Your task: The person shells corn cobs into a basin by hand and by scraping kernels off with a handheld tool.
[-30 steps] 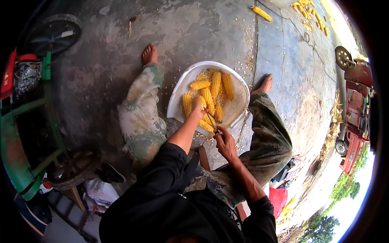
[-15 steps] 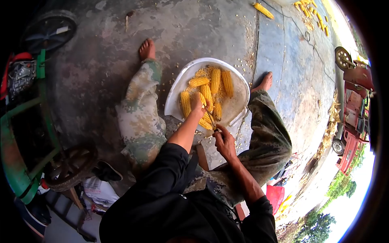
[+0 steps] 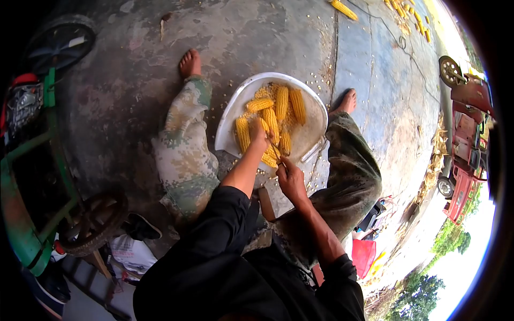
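Note:
A white basin stands on the floor between the legs, with several corn cobs and loose corn kernels in it. My left hand, over the near left part of the basin, is closed around an ear of corn that mostly hides behind the fingers. Gripped in my right hand, near the basin's front rim, is a thin metal tool like a screwdriver. Its shaft points up and left to the corn in my left hand; the fingers cover the handle, and the tip is hard to make out.
Scattered kernels dot the concrete floor around the basin. One corn ear lies far ahead, with more ears at the upper right. A green-framed machine with wheels stands at left, a red vehicle at right. A cable crosses the floor.
My right hand has moved slightly up and left, bringing the tool closer to the corn in my left hand. The whole view has shifted a little. The left hand keeps its hold.

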The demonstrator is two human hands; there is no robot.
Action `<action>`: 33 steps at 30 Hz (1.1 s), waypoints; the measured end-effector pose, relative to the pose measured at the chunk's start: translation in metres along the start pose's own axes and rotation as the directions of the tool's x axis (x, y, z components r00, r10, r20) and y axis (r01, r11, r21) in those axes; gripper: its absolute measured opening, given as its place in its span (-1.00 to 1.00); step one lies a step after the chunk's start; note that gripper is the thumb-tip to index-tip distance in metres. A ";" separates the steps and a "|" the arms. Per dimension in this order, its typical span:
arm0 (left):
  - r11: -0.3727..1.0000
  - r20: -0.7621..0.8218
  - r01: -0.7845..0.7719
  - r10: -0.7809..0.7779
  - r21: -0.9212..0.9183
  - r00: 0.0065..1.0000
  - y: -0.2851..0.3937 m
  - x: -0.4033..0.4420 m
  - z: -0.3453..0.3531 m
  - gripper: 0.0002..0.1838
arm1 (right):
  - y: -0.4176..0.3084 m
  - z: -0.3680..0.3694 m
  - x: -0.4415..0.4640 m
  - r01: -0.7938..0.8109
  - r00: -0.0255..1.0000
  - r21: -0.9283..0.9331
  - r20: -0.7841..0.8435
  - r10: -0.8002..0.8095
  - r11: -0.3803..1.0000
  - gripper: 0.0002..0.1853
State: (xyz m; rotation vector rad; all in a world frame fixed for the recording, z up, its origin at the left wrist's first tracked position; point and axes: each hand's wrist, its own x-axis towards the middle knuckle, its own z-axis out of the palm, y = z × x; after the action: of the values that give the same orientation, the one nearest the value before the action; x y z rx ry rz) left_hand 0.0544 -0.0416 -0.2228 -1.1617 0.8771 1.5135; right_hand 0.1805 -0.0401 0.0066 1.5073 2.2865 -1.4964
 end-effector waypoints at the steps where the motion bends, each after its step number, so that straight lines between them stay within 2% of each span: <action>1: 1.000 0.009 0.013 -0.013 0.000 1.000 0.002 -0.002 0.002 -0.60 | -0.005 0.001 0.002 0.034 0.999 -0.040 -0.011 -0.035 0.999 -0.69; 5: 0.999 0.012 0.001 0.000 -0.037 1.000 0.004 -0.004 0.004 -0.64 | 0.001 0.011 0.010 0.048 0.999 -0.063 -0.019 -0.049 0.997 -0.68; 7: 0.999 -0.014 -0.034 0.034 0.012 0.999 0.003 0.002 0.001 -0.66 | 0.010 0.013 0.017 -0.136 0.990 0.024 0.043 0.134 0.990 -0.69; 8: 0.999 -0.015 -0.031 0.032 0.013 0.999 0.001 0.010 -0.003 -0.66 | 0.012 0.015 0.019 -0.138 0.990 0.023 0.042 0.137 0.990 -0.69; 10: 0.998 0.078 -0.063 0.060 0.029 0.995 -0.003 0.023 -0.012 -0.47 | 0.012 0.020 0.018 -0.090 0.996 -0.010 0.007 0.090 0.996 -0.70; 14: 0.994 0.002 -0.090 0.090 0.060 0.996 -0.005 0.009 -0.005 -0.48 | 0.002 0.019 0.017 -0.124 0.992 -0.004 0.003 0.124 0.992 -0.70; 20: 0.994 0.076 -0.094 0.090 0.061 0.993 -0.004 0.019 -0.007 -0.50 | 0.010 0.029 0.025 -0.076 0.997 -0.022 -0.027 0.075 0.997 -0.71; 23: 0.994 0.049 -0.099 0.097 0.042 0.994 -0.004 0.015 -0.004 -0.50 | 0.010 0.030 0.029 -0.162 0.986 0.040 -0.037 0.163 0.986 -0.70; 25: 0.994 0.040 -0.091 0.089 0.056 0.995 -0.003 0.013 -0.003 -0.49 | -0.015 0.019 0.030 -0.479 0.877 0.110 0.108 0.468 0.871 -0.70; 26: 0.994 0.027 -0.083 0.082 0.066 0.996 -0.004 0.011 -0.003 -0.49 | -0.005 0.024 0.031 -0.482 0.875 0.111 0.105 0.472 0.869 -0.70; 27: 0.994 0.029 -0.081 0.080 0.070 0.996 -0.005 0.009 -0.001 -0.49 | 0.008 0.032 0.034 -0.337 0.942 0.097 0.031 0.335 0.937 -0.70; 29: 0.987 -0.048 -0.143 0.147 0.074 0.988 -0.006 0.009 0.002 -0.48 | 0.027 0.038 0.041 -0.186 0.981 0.073 -0.042 0.189 0.980 -0.71; 33: 0.995 -0.003 -0.070 0.070 0.076 0.998 -0.005 0.011 -0.004 -0.48 | 0.040 0.044 0.047 -0.143 0.989 0.001 0.034 0.143 0.990 -0.61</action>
State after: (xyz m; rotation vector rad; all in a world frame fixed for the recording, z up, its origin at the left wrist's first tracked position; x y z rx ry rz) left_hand 0.0593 -0.0406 -0.2347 -1.0899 0.9797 1.5206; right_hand 0.1647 -0.0361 -0.0672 1.5958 2.1086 -1.4777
